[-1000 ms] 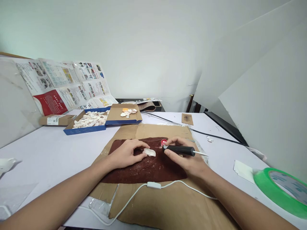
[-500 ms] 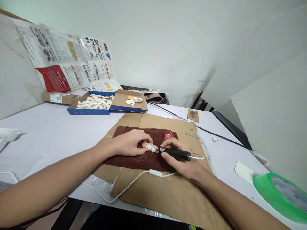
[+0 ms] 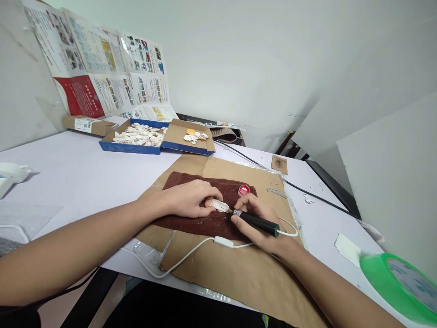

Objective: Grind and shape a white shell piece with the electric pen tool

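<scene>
Between the thumb and fingers of my left hand [image 3: 194,199] is a long white shell [image 3: 219,206], held over a brown cloth [image 3: 205,228]. My right hand [image 3: 261,223] grips a black pen-shaped rotary tool [image 3: 259,223] with a white cord from its rear end. The tool's tip meets the shell's right end, or lies very close to it; I cannot tell which. Just beyond my right fingers, a small round red tin [image 3: 243,190] sits on the cloth. An inline switch [image 3: 224,242] on the white cord lies at the cloth's near edge.
Cardboard [image 3: 239,273] lies under the cloth, with tweezers [image 3: 276,192] on its right side. A blue box [image 3: 131,148] at the back holds many white shells; its lid [image 3: 175,130] holds several more. Green tape [image 3: 382,278] stands at the right. A black cable [image 3: 317,196] crosses the table.
The view has shifted slightly. The rotary tool has tilted, its rear end now lower and nearer. The shell stays in my left hand and the tool in my right.
</scene>
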Demonstrator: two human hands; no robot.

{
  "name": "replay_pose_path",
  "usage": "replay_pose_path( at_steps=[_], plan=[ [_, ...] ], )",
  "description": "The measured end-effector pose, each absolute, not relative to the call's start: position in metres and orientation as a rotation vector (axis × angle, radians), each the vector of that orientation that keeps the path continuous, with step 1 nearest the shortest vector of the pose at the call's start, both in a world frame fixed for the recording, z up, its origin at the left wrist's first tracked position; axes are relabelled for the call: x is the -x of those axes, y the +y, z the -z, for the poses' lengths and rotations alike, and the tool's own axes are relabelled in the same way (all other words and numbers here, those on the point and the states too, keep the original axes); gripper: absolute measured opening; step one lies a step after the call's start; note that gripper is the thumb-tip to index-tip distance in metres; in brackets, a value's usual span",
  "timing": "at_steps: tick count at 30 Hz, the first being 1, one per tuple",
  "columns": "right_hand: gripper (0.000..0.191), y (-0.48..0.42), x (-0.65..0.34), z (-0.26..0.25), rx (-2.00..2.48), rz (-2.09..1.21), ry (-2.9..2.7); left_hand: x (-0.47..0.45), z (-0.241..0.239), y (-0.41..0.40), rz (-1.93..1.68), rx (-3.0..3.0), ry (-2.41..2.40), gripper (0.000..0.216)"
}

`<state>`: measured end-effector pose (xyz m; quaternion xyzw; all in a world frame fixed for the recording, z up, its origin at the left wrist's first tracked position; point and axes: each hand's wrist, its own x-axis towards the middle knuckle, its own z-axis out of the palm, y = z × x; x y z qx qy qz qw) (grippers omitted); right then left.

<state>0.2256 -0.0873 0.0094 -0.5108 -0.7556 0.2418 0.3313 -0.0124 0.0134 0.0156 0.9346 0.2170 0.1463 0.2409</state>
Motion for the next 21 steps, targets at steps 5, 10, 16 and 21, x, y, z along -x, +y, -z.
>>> replay_pose_path(
  at_steps=[5,10,16,21],
  plan=[
    [0.015,-0.0866,-0.2244,-0.0072,1.401,-0.605,-1.909,0.0104,-0.0170,0.0102,-0.373,-2.579,0.609,0.031],
    [0.014,-0.0867,-0.2238,-0.0074,1.408,-0.559,-1.880,0.0092,-0.0147,0.0092,-0.404,-2.544,0.628,0.031],
    [0.012,-0.0854,-0.2259,-0.0033,1.334,-0.565,-1.894,0.0086,-0.0117,0.0100,-0.444,-2.524,0.619,0.027],
    [0.012,-0.0842,-0.2278,0.0012,1.287,-0.564,-1.911,0.0077,-0.0118,0.0108,-0.420,-2.532,0.636,0.026]
  ],
)
